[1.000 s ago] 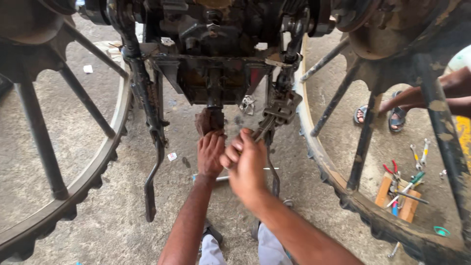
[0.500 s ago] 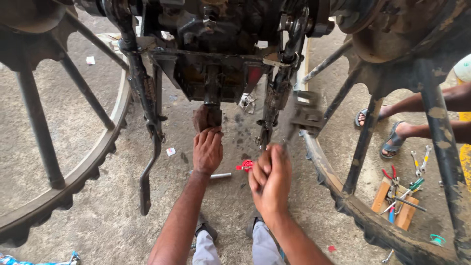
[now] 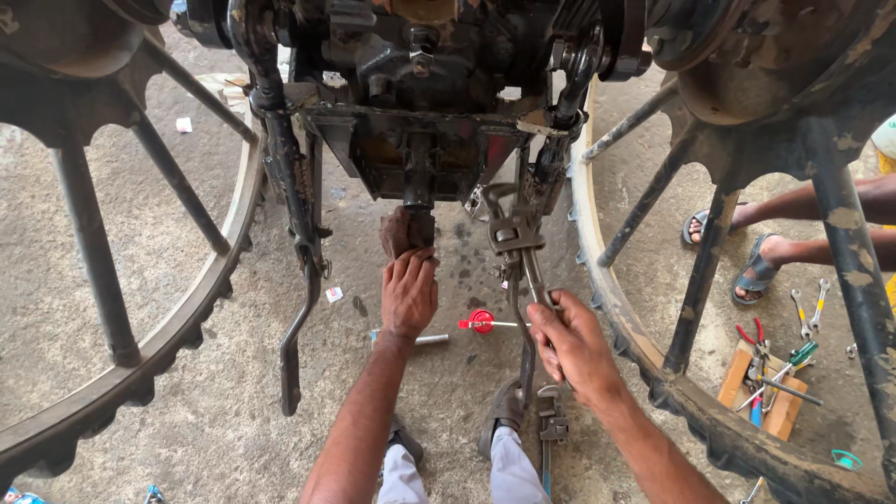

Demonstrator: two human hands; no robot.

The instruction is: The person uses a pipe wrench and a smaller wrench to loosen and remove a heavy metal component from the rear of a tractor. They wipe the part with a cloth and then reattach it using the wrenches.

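- Your right hand is clamped around the handle of a pipe wrench, near your feet
- Your left hand (fingers curled) grips a rusty block on the concrete floor
- Beyond, the wrench's jaws reach up beside the black machine frame between two spoked wheels

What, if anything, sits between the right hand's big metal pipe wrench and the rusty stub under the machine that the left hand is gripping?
Nothing visible blocks it. The right hand holds the metal pipe wrench beside the rusty stub, where the left hand rests; only bare concrete floor shows between them.
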